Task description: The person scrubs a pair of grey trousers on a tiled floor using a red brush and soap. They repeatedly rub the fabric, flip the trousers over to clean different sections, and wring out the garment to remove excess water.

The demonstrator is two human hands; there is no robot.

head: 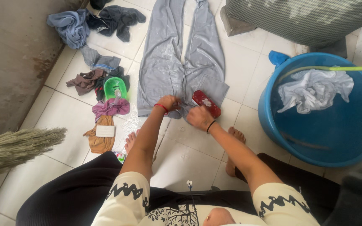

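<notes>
While the grey trousers (180,62) lie spread flat on the wet tiled floor (189,155), the left hand (169,102) closes on their waistband to pin the cloth, and the right hand (198,117) grips a red scrubbing brush (206,104) resting against the fabric. A blue tub (273,121) sits near on the right.

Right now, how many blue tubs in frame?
1. The blue tub sits on the tiled floor at right, holding water and a white cloth, with a green hose across its rim. Its right side is cut off by the frame edge, so others may sit out of view.
</notes>
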